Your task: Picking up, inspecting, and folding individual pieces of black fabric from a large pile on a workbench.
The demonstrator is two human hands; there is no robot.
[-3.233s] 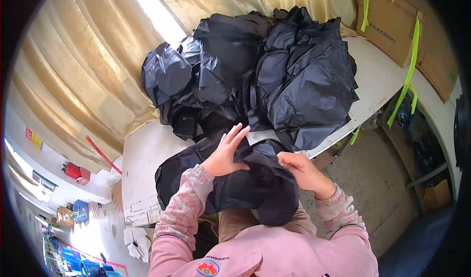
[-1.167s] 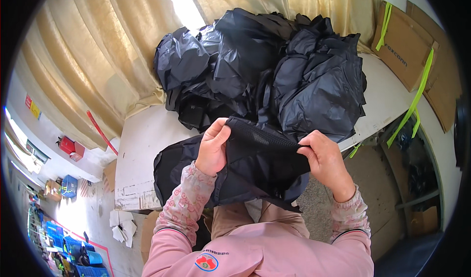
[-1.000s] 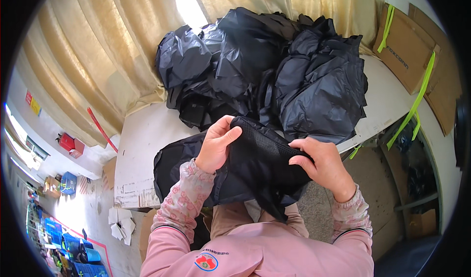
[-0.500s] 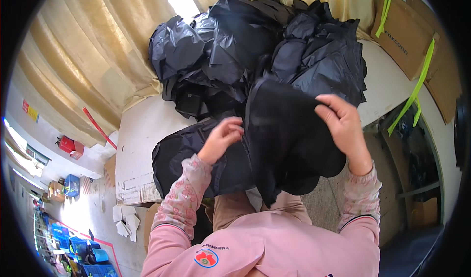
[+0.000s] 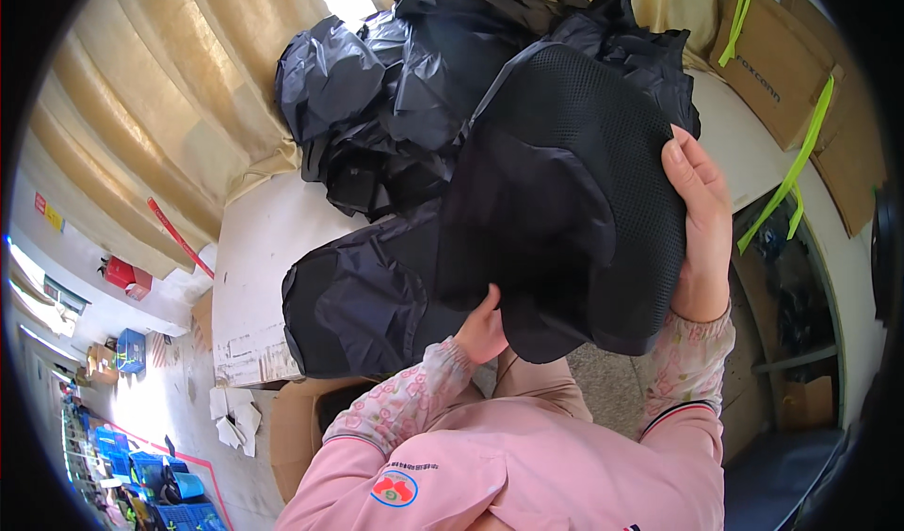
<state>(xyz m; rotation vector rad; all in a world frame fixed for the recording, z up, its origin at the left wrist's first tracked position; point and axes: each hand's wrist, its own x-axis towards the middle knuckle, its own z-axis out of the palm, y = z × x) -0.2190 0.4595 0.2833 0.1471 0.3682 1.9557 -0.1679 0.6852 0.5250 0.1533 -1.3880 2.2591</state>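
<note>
1. Above the desk (image 5: 254, 277), I now have the black mesh piece (image 5: 565, 201) lifted upright; a second ago it lay low on the flat black piece (image 5: 358, 305).
2. Right hand (image 5: 697, 220) grips its right edge.
3. Left hand (image 5: 485, 329) pinches the lower edge from beneath.
4. Raised, its mesh face shows.

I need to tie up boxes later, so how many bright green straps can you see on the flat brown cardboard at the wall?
2: one short green strap over the nearer brown cardboard sheet, one long green strap trailing down from the farther sheet. Others may be hidden.
</note>
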